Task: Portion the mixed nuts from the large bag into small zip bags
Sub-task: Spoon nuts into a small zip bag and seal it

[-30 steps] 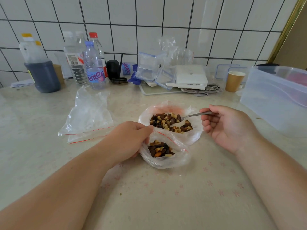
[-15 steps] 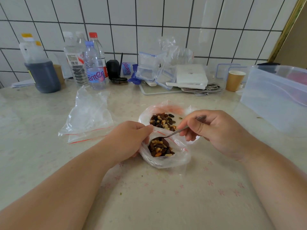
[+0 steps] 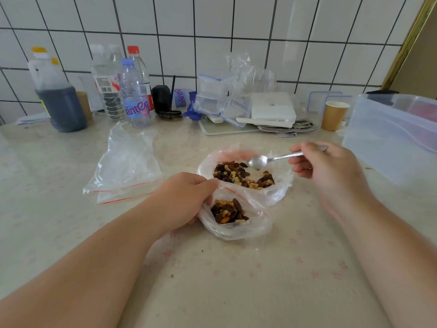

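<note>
The large clear bag lies open at the table's middle with mixed nuts heaped in it. Just in front of it sits a small zip bag with a red seal line, holding a smaller pile of nuts. My left hand grips that small bag's left rim and keeps its mouth open. My right hand pinches the handle of a metal spoon, whose empty bowl hovers over the large bag's nuts.
Empty zip bags lie flat to the left. Along the tiled wall stand a dark jug, water bottles, clear lidded boxes, a white box and a paper cup. A big translucent tub fills the right side.
My right hand tipped a spoonful of nuts into the small zip bag, then swung the empty spoon back up over the large bag. My left hand stayed put.
</note>
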The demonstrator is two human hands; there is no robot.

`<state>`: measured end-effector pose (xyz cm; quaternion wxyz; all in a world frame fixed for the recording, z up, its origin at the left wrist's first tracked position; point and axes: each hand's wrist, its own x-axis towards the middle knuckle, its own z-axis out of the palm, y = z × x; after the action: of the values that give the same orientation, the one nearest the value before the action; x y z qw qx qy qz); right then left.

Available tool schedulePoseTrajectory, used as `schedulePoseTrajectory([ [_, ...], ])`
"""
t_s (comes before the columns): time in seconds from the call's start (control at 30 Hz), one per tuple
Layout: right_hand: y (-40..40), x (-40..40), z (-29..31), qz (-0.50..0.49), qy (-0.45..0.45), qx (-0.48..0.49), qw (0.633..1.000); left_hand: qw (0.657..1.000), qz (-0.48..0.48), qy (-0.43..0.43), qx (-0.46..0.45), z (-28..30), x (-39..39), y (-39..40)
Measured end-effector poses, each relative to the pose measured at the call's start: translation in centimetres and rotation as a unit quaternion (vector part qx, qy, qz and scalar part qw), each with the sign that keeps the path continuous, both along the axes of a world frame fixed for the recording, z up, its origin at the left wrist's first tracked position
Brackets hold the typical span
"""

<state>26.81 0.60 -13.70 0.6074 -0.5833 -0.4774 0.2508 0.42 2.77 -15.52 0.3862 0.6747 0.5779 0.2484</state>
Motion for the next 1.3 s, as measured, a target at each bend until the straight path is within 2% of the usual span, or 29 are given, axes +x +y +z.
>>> schedulePoseTrajectory([
  [0.1, 0.1, -0.3, -0.4, -0.041, -0.098, -0.040, 0.994, 1.000, -0.005, -0.007, -0.004, 0.0, 0.0, 0.1],
  [0.27, 0.1, -0.7, -0.9, 0.017, -0.157, -0.080, 0.984, 1.000, -0.008, -0.002, -0.007, 0.1, -0.1, 0.0],
  [0.5, 0.6, 0.0, -0.7, 0.005, -0.005, -0.062, 0.998, 1.000, -0.005, 0.007, -0.003, 0.2, 0.0, 0.0],
  [0.6, 0.9, 0.1, -0.8, 0.001, 0.024, -0.085, 0.996, 1.000, -0.003, 0.012, -0.006, 0.2, 0.1, 0.0],
  [0.77, 0.8, -0.9, -1.2, 0.055, 0.070, -0.113, 0.990, 1.000, -0.010, 0.010, -0.007, 0.2, 0.0, -0.1],
  [1.03, 0.9, -0.6, -0.7, 0.066, 0.274, -0.176, 0.943, 1.000, -0.017, 0.005, 0.013, 0.3, 0.0, -0.2],
  [1.3, 0.5, -0.3, 0.5, 0.105, 0.328, -0.146, 0.927, 1.000, -0.010, -0.007, 0.001, 0.3, 0.1, -0.2],
])
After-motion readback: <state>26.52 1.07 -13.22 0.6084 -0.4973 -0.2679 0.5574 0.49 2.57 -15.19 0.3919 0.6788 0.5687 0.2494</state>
